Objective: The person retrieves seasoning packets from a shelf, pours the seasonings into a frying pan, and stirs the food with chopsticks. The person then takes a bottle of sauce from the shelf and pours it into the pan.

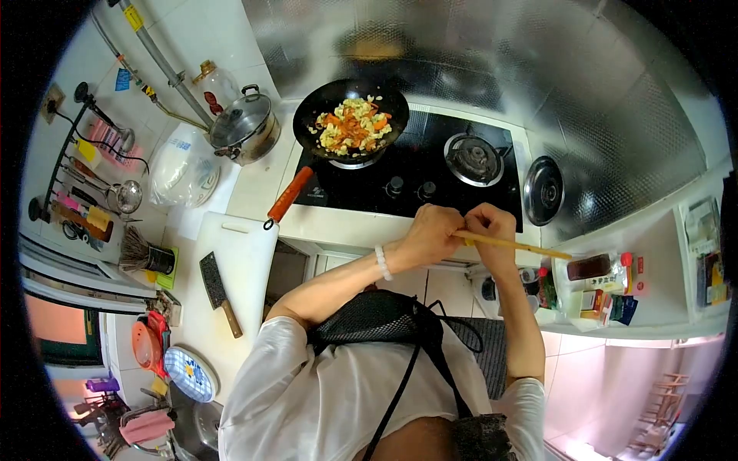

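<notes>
One cleaver point(215, 288) lies flat on the white cutting board point(257, 253), off to the left from where I stand, its wooden handle towards the person. Next along, a dark wok point(307, 115) sits over the left burner, holding chopped food point(354, 127) in yellow and orange, and its orange handle point(290, 196) sticks out over the counter edge. Then comes the left hand point(434, 233), with a pale beaded bracelet point(383, 263) at the wrist, its fingers closed around one end of a stick point(530, 247) in front of the stove. That stick is long, thin, straight and yellowish-brown, like bare wood, and it slants gently down to the right, passing over the right wrist. The right hand point(492, 223) is just beside the left, fingers curled in. Beyond them, a round lid point(543, 190) stands near the shiny wall, and the stick's far end shows just beside a dark bottle point(588, 266). As for what I can't make out: the stick's near end is hidden in the left fist, whether it is one stick or two laid together is unclear, and I cannot tell if the right fingers pinch anything.
</notes>
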`<state>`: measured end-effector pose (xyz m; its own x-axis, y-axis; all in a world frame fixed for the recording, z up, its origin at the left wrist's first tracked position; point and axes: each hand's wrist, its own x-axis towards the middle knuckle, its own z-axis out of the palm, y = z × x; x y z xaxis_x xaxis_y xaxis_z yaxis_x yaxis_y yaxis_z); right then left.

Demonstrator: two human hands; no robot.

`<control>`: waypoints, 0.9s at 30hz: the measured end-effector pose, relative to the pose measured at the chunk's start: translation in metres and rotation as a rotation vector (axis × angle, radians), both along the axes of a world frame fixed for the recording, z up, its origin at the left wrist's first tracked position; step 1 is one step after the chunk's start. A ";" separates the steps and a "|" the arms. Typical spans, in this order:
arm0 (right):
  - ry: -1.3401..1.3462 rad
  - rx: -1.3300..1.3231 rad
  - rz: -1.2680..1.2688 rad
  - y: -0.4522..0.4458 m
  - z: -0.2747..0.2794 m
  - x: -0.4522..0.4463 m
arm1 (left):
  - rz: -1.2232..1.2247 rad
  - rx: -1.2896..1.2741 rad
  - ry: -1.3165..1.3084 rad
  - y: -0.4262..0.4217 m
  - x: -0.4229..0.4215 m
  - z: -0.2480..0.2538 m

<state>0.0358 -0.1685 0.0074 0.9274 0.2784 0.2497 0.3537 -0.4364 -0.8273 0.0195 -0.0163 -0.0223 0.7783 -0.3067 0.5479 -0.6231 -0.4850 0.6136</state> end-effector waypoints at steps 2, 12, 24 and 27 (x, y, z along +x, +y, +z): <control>0.015 -0.005 -0.038 0.000 -0.014 0.007 | 0.064 0.037 0.009 -0.002 0.001 -0.006; -0.090 0.005 0.052 -0.003 -0.045 0.029 | 0.091 -0.002 0.064 -0.005 0.009 -0.016; -0.082 -0.092 0.141 -0.019 -0.013 0.032 | -0.019 -0.383 0.476 -0.007 0.023 -0.010; -0.126 -0.056 0.150 -0.017 -0.001 0.031 | -0.021 -0.266 0.461 -0.011 0.026 0.003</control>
